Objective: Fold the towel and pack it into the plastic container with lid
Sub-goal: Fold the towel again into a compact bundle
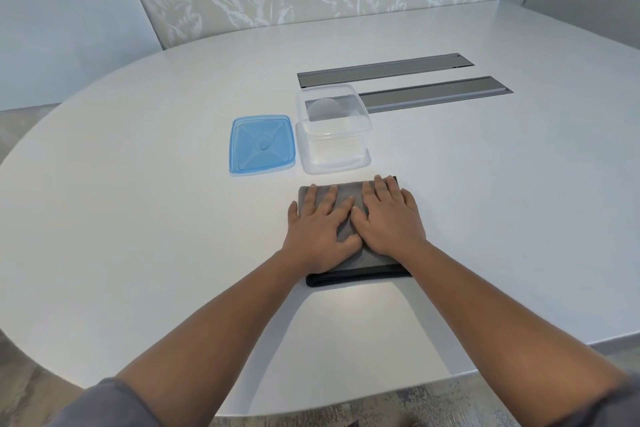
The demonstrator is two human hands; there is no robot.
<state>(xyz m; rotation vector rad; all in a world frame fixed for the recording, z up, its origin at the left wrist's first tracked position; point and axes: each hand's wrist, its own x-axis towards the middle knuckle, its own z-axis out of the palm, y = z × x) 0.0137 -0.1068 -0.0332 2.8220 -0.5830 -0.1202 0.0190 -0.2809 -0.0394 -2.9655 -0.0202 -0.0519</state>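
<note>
A grey towel (pixel 346 194) lies folded into a thick rectangle on the white table, its dark folded edge toward me. My left hand (pixel 317 230) and my right hand (pixel 388 218) rest flat on top of it, side by side, fingers spread and pressing down, gripping nothing. Just beyond the towel stands a clear square plastic container (pixel 334 149), open and empty. Its blue lid (pixel 261 146) lies flat on the table to the container's left.
Two long grey metal strips (pixel 384 71) are set into the white table (pixel 138 218) behind the container. A patterned wall panel stands at the far edge. The table's rounded front edge is close to me, with carpet below.
</note>
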